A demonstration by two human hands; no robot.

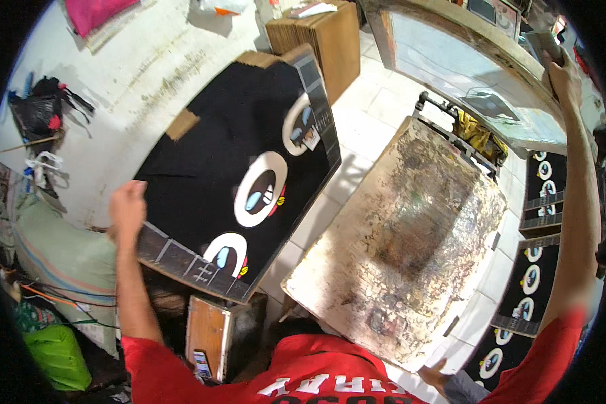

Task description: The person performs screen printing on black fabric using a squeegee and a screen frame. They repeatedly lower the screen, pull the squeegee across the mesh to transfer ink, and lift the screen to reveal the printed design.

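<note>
At the left, my left hand (128,207) has its fingers pinched together at the left edge of a black cloth (188,178). The cloth lies on a tilted board and bears white, round cartoon-eye prints and grey tape strips at its ends. My right hand (567,82), raised at the far right, has its fingers round a flat grey-brown block (545,51), next to the rail of an upraised printing screen (444,55). Whether the block is part of the screen's frame I cannot tell. Below the screen stands a stained, paint-crusted table (411,249).
Several printed black cloths (530,279) lie along the right side. Another person's hand (436,374) with a grey sleeve shows at the table's near corner. A stack of brown boards (323,40) stands at the back. A wooden box (209,330) and a filled sack (67,249) stand near left.
</note>
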